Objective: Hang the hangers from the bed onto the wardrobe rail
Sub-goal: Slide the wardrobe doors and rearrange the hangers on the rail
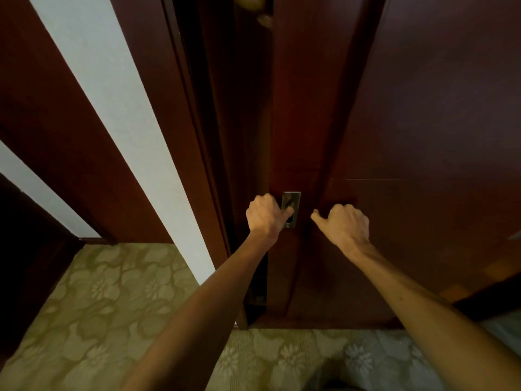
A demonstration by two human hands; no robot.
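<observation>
I face a dark red-brown wardrobe with sliding doors. My left hand (266, 215) curls around the edge of the left sliding door (298, 108), its thumb pressed into the metal recessed handle (291, 209). My right hand (345, 225) hovers beside it in front of the right door (437, 122), fingers curled, thumb sticking out, holding nothing. A narrow dark gap (242, 136) shows left of the door edge, with pale hanger ends (253, 7) at the top. The rail and the bed are out of view.
A white wall strip (121, 117) and a brown frame (56, 122) stand to the left. Green floral carpet (112, 306) covers the floor. A dark piece of furniture (25, 263) sits at the far left.
</observation>
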